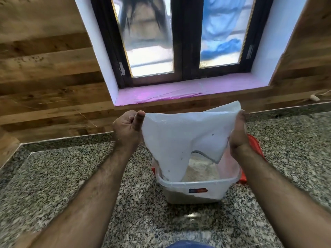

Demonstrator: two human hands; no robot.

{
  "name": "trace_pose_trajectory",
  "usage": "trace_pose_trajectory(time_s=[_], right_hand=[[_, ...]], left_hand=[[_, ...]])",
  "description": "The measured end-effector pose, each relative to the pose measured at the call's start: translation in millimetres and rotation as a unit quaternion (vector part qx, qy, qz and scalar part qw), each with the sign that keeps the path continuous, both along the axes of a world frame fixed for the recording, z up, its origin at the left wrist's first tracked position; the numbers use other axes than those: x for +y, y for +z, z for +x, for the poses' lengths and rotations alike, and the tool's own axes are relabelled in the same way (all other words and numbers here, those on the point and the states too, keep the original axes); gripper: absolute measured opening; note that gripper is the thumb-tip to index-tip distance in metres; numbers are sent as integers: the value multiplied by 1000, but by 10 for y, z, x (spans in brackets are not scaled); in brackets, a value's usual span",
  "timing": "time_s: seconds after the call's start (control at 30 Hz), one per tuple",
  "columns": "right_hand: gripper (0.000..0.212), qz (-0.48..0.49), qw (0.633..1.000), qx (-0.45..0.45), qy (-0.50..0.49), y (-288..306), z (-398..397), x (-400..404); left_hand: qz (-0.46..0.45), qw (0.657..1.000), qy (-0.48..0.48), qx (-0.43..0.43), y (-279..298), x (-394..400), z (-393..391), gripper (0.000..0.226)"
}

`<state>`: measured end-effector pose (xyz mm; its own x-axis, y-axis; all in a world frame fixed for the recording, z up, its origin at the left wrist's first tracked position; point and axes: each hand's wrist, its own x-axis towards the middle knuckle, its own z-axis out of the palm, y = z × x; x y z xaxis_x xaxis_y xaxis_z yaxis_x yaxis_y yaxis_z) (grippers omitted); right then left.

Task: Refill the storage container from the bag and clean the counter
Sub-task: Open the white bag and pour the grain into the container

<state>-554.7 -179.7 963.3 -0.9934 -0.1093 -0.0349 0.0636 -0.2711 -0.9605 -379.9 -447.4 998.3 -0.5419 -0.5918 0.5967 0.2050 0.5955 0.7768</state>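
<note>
From the head view, your left hand (128, 127) and right hand (239, 136) each pinch a bottom corner of the bag (180, 140), held upside down over the tub (193, 188) on the counter (71, 176). The bag hangs limp, long axis upright, mouth down inside the tub; pouring looks nearly done. The red lid (254, 145) behind is still off, and wiping remains.

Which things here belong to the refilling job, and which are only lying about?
Job: white bag, held by left hand and right hand; clear storage container; granite counter.
Lying about: red lid behind the container; pink sheet on the windowsill.
</note>
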Motion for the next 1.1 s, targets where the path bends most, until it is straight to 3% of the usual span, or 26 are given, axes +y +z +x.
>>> trace_pose_trajectory(time_s=[0.13, 0.23, 0.33, 0.4, 0.5, 0.6, 0.67, 0.83, 1.0, 1.07, 1.1], right_hand=[[75, 85, 993, 72, -42, 33, -144, 28], [80, 203, 957, 188, -86, 198, -142, 28], [76, 369, 857, 356, -57, 400, -102, -25], [80, 441, 780, 442, 42, 509, -50, -93], [91, 482, 721, 463, 183, 553, 50, -231], [87, 465, 734, 453, 198, 537, 119, -338], [69, 442, 743, 458, 208, 513, 139, -388], [26, 383, 755, 491, 206, 482, 213, -503], [20, 439, 702, 535, 170, 493, 267, -643], [18, 455, 694, 539, 143, 477, 307, -672], [18, 460, 695, 536, 130, 473, 330, -676]], left_hand=[[-39, 999, 4, -9, 27, 17, -49, 62], [-18, 1000, 0, 7, 79, -20, -115, 68], [7, 999, -41, -4, 125, -42, -243, 78], [21, 996, -77, -24, 156, -14, -306, 80], [25, 995, -97, -22, 215, 37, -336, 80], [16, 993, -115, -24, 281, 69, -307, 65], [-4, 991, -130, -33, 264, 64, -281, 57], [1, 991, -133, -24, 95, -1, -213, 65], [35, 991, -126, -10, 73, -5, -166, 72], [46, 994, -95, -25, 129, 59, -114, 73], [66, 994, -87, -27, 145, 112, -79, 84]])
